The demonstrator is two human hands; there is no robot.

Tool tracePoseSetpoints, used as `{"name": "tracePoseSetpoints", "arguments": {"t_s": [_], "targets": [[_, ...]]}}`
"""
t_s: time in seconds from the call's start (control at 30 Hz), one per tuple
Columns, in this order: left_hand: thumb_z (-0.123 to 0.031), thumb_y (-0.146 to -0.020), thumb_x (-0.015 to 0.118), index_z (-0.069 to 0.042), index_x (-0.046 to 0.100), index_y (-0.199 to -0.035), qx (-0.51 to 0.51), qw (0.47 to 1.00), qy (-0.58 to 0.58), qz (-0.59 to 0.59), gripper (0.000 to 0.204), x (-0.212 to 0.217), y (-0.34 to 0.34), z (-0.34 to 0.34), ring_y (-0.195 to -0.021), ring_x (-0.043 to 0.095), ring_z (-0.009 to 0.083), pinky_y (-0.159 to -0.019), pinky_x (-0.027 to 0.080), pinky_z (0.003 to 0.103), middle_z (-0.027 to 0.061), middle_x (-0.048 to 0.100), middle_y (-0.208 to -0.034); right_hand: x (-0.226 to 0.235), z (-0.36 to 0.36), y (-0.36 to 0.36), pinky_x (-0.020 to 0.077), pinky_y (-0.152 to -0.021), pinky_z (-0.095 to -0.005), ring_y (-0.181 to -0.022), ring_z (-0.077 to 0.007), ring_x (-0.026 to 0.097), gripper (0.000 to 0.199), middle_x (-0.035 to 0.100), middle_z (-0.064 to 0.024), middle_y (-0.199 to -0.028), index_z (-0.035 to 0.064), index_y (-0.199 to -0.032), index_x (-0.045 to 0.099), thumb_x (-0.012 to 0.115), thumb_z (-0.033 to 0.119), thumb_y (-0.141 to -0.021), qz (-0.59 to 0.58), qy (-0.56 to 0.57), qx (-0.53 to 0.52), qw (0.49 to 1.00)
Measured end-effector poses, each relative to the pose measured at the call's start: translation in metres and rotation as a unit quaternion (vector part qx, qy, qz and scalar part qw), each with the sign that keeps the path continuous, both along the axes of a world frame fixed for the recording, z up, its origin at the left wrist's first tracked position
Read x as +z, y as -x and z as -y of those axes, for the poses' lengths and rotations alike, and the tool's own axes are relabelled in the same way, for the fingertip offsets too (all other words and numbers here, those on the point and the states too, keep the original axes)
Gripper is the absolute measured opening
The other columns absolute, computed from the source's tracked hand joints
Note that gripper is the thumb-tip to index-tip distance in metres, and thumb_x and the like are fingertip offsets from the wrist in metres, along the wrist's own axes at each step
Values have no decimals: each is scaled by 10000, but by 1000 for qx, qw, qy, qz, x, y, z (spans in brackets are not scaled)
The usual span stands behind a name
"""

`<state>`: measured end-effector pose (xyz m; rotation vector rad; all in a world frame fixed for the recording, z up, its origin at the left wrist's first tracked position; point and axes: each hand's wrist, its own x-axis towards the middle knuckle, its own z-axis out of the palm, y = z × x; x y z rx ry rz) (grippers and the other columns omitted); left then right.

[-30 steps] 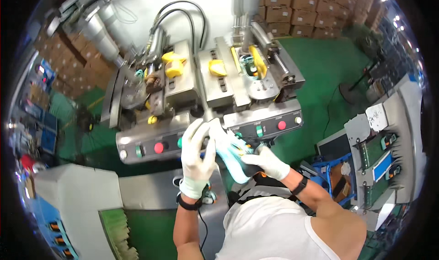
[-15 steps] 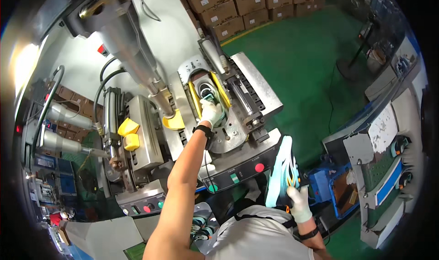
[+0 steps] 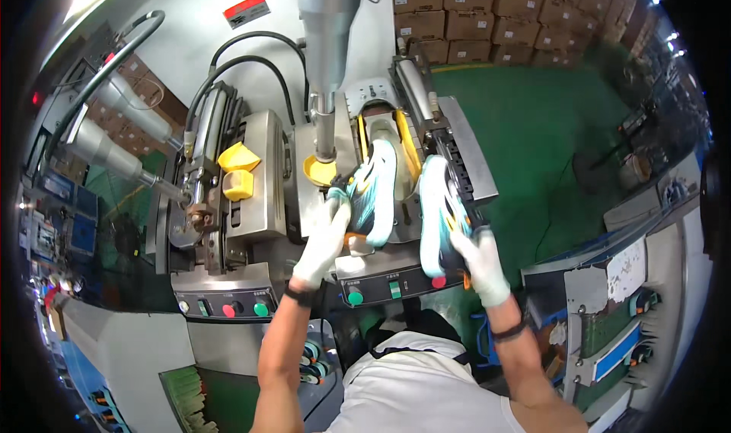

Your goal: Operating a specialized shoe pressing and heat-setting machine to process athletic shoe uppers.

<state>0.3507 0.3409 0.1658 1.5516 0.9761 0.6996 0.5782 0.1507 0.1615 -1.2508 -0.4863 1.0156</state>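
My left hand [image 3: 324, 239] clamps one teal-white shoe [image 3: 375, 193] at the press machine [image 3: 259, 189] cradle; my right hand [image 3: 480, 262] grips a second shoe [image 3: 438, 212] just beside it.

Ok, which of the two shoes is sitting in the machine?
The shoe under the left hand, set in the press's yellow-sided cradle. The other shoe is held clear in the right hand.

The gloved left hand [image 3: 326, 239] gripped a teal-and-white shoe [image 3: 375, 193] at the press machine [image 3: 251, 197], while the gloved right hand [image 3: 481, 264] held a second shoe [image 3: 438, 212] just beside it, sole outward.
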Motion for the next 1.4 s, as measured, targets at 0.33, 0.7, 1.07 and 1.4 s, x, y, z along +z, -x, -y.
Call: {"name": "tracePoseSetpoints", "arguments": {"t_s": [0.33, 0.7, 1.07, 1.4], "targets": [[-182, -997, 529, 43, 548, -1218, 35, 935, -86, -343, 316, -8, 254, 242, -864, 657, 277, -719, 538, 398, 204, 612, -989, -154, -300, -30, 533, -899, -473, -1086, -427, 649, 430, 660, -270, -1137, -12, -1099, 634, 718, 315, -832, 514, 292, -11, 806], [-167, -957, 554, 69, 475, -1261, 585, 781, 97, -195, 393, -245, 321, 365, -1017, 613, 436, -902, 482, 474, 286, 597, -1151, -138, -301, -179, 511, -654, -336, -786, -173, 654, 488, 702, -67, -1009, -27, -1155, 676, 736, 365, -870, 553, 171, 129, 805], [-377, -953, 583, 99, 107, -1520, 562, 783, 219, -153, 881, -281, 272, 397, -1311, 467, 481, -1078, 409, 467, 386, 368, -1464, -166, 1, 179, 167, -1215, -554, -1481, -502, 180, 978, 189, -341, -1590, -92, -1517, 222, 769, 323, -819, 839, -16, 336, 427], [-163, -993, 521, 21, 493, -1354, 667, 691, 3, -277, 406, -320, 577, 425, -1222, 495, 440, -1045, 415, 486, 259, 539, -1301, -195, 33, 350, 206, -1196, -526, -1472, -490, 205, 859, 212, -338, -1578, -51, -1547, 208, 675, 334, -937, 659, -66, 496, 562]]}}
